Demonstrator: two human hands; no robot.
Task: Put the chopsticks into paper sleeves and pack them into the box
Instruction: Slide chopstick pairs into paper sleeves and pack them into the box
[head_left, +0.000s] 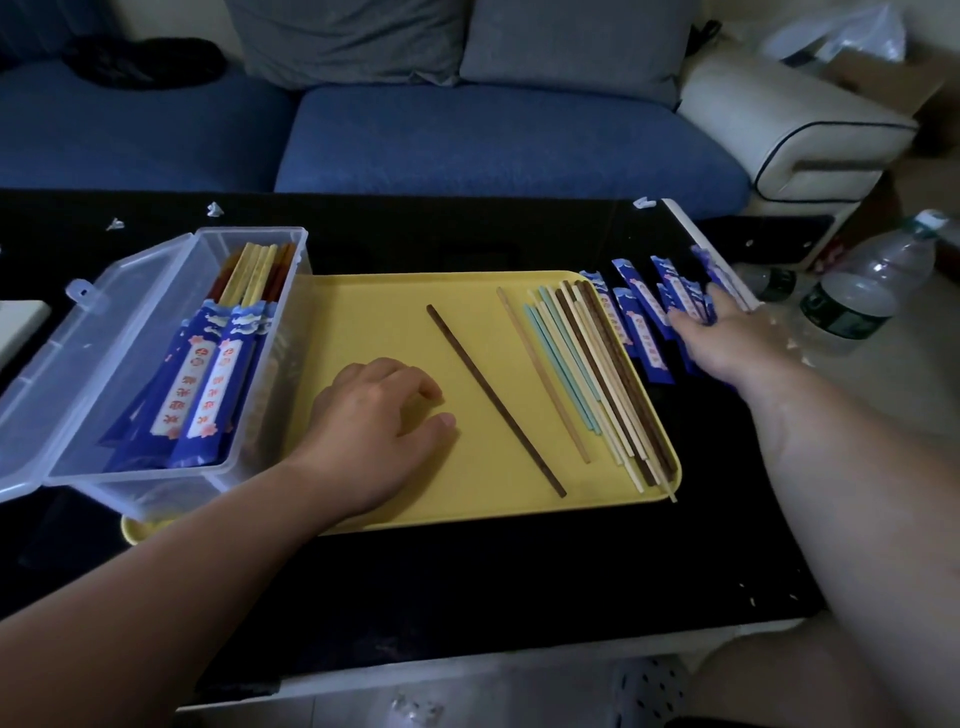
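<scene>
On yellow tray (395, 291): left hand (374, 415), loosely curled, empty. Over blue sleeves (639, 306) on tabletop (467, 571): right hand (717, 338), spread flat; red sleeve lettering unreadable.

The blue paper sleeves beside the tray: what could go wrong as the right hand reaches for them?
The sleeves lie fanned near the right edge of the table; the right hand, fingers spread over them, may push some off. Its forearm passes close to the loose chopsticks and could scatter them.
</scene>
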